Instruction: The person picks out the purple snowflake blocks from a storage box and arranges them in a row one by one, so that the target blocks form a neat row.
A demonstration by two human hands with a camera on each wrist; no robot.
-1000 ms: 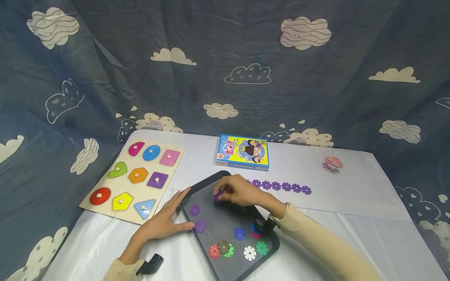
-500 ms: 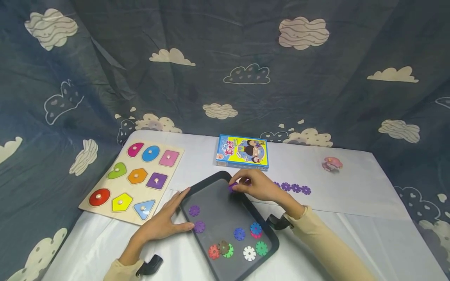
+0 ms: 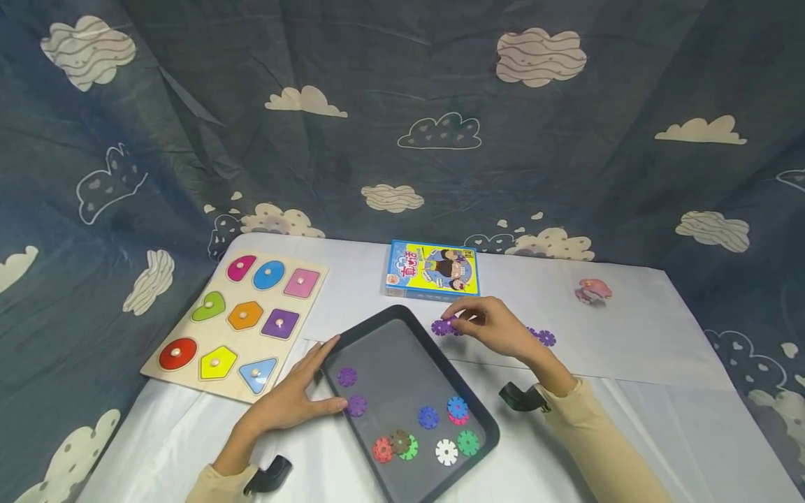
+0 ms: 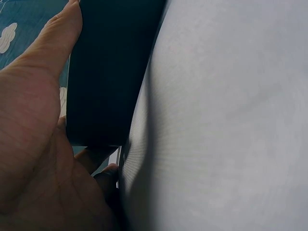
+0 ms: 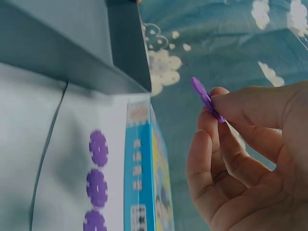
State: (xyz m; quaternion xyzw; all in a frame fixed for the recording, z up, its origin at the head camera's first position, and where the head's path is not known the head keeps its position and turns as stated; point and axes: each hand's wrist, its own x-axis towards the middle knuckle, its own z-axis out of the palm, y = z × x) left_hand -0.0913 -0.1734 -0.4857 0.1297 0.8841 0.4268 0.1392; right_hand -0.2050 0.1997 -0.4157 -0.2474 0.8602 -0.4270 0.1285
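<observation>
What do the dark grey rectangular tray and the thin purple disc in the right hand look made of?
Dark grey rectangular tray: probably matte plastic, possibly coated metal, by its smooth, dull walls. Thin purple disc: likely smooth plastic, by its bright, even colour.

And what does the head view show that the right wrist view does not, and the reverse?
Only head: the shape puzzle board, the pink toy and the white disc in the tray.

Only right wrist: the palm of the right hand, and a pinched purple disc clearly apart from the purple row.

Both: tray, game box, cloud-patterned backdrop, right hand, part of the row.
</observation>
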